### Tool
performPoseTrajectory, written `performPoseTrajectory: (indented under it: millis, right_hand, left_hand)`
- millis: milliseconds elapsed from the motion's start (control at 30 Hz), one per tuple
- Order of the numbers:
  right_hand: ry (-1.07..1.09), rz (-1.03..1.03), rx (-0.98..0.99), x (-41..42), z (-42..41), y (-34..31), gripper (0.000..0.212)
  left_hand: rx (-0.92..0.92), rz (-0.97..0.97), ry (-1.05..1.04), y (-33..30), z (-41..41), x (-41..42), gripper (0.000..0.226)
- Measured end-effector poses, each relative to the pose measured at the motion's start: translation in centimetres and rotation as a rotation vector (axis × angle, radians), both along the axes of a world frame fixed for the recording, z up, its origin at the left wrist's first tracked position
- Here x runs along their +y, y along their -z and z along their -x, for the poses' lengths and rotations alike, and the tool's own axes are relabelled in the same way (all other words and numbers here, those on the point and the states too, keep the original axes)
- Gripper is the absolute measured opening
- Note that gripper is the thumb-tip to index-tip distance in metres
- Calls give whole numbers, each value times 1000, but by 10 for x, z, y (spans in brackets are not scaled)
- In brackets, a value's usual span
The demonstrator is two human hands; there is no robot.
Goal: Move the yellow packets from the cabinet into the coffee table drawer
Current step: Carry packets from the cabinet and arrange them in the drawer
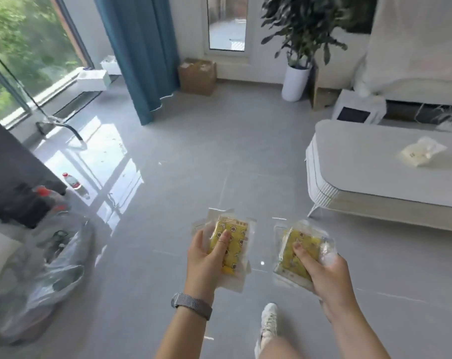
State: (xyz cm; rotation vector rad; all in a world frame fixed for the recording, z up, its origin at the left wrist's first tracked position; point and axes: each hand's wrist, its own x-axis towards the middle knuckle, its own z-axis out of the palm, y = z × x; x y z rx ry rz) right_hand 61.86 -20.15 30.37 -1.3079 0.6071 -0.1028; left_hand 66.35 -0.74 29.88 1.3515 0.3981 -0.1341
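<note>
My left hand [206,257] grips a stack of yellow packets [235,237] in clear wrappers, thumb lying across the top one. My right hand [323,270] grips a second stack of yellow packets [301,244] the same way. Both stacks are held flat over the grey floor in front of me. The white coffee table [362,164] stands to the right, ahead of my right hand. Its drawer does not show from here. The cabinet is out of view.
A pale clear packet [423,151] lies on the coffee table top. A plastic bag [46,275] and a bottle [71,181] lie on the floor at left. A cardboard box [197,76], a blue curtain [144,55] and a potted plant [296,79] stand at the far wall. My white shoe [269,320] is below.
</note>
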Motion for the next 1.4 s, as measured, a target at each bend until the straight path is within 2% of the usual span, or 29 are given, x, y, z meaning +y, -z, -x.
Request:
performPoseTrajectory:
  millis: [267, 433, 733, 1133, 1400]
  right_hand:
    - [321, 90, 13, -125, -2, 16, 18]
    - [443, 108, 12, -217, -20, 13, 17]
    - [667, 79, 36, -354, -15, 4, 14]
    - [809, 29, 101, -491, -73, 8, 9]
    - [886, -2, 173, -580, -116, 1, 13]
  left_hand:
    - [0, -99, 322, 2, -59, -134, 13]
    - [-36, -112, 427, 1, -99, -242, 12]
    - [18, -109, 672, 10, -133, -414, 13]
    - [51, -146, 863, 36, -222, -583, 14]
    - [39, -209, 1001, 44, -278, -687, 12]
